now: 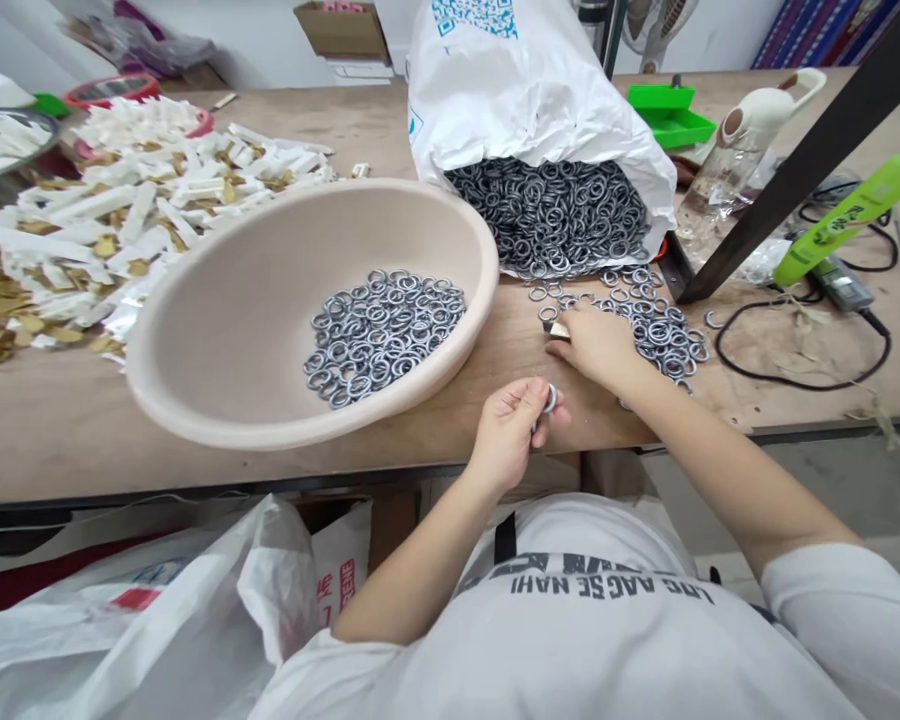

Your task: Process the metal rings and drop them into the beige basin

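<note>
A silver-grey metal ring (549,400) is pinched at lower centre by the left hand (506,435), its thumb and curled fingers (521,405) closed narrowly on the ring. Just above and to the right, the right hand (596,345) is rested on the wooden table (195,445), its fingers (576,325) drawn close around a small pale piece (559,330), which is too small and too hidden to be identified. Loose metal rings (656,335) are scattered around and beyond the right hand.

A heap of similar rings (379,335) is held in a wide beige basin (195,310) at centre left, and the basin is tilted towards the upper right. More rings (555,215) spill from the mouth of a white woven sack (525,90), which lies at top centre, just beside the basin. A pile of white strips and tan pieces (157,190) is spread across the upper left. At the upper right, a green plastic tray (671,115) is seen, and a black cable (795,375) lies on the table at the right. A white plastic bag (142,620) is seen at lower left, below the table edge.
</note>
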Motion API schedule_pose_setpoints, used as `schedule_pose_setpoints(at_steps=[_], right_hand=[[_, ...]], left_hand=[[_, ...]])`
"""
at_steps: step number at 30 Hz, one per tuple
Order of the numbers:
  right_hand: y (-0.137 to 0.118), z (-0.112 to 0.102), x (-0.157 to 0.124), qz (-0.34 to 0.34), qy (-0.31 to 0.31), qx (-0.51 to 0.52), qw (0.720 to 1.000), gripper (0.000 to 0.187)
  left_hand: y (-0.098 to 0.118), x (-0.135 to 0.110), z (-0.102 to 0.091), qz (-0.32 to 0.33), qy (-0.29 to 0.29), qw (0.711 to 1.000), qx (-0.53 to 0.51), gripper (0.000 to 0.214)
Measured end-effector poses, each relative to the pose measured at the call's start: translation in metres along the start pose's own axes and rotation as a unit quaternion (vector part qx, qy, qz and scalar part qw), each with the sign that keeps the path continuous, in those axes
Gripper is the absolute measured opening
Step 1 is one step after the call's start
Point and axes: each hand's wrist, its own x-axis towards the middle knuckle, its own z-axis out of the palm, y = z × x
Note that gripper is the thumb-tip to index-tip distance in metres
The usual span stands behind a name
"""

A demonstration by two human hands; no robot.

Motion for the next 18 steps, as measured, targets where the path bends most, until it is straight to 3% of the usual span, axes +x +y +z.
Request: schedule_pose_setpoints(at_steps=[2, 5, 8, 9, 11, 13, 14, 15, 18], right_hand=[[-0.003, 0.003, 0.010, -0.001, -0.016, -0.028, 0.999, 0.029], [0.002, 0.004, 0.010, 0.000, 0.006, 0.006, 1.000, 0.026], [0.008, -0.002, -0.006, 0.002, 0.020, 0.189, 0.982, 0.027], [0.007, -0.005, -0.014, -0.003, 0.009, 0.288, 0.958, 0.030], [0.000, -0.009, -0.032, -0.016, -0.028, 0.482, 0.876, 0.036], [-0.011, -0.010, -0.047, -0.017, -0.053, 0.598, 0.799, 0.037], [-0.017, -0.008, -0.053, -0.012, -0.050, 0.623, 0.780, 0.037], [-0.021, -0.006, -0.058, -0.006, -0.034, 0.630, 0.776, 0.036], [-0.027, 0.004, -0.065, 0.003, 0.074, 0.583, 0.809, 0.030]], left_hand=[[0.001, 0.003, -0.006, -0.001, 0.023, 1.000, -0.002, 0.040], [0.005, 0.007, -0.014, -0.001, 0.056, 0.998, -0.022, 0.043], [0.008, 0.014, -0.018, -0.001, 0.074, 0.996, -0.058, 0.039], [0.008, 0.016, -0.017, -0.003, 0.072, 0.995, -0.068, 0.036], [0.006, 0.019, -0.012, -0.014, 0.054, 0.996, -0.072, 0.036], [0.002, 0.021, -0.004, -0.035, 0.015, 0.997, -0.060, 0.044], [0.000, 0.021, -0.001, -0.049, -0.007, 0.997, -0.053, 0.049], [-0.002, 0.021, 0.002, -0.060, -0.025, 0.997, -0.047, 0.053], [-0.003, 0.019, 0.007, -0.063, -0.040, 0.996, -0.045, 0.058]])
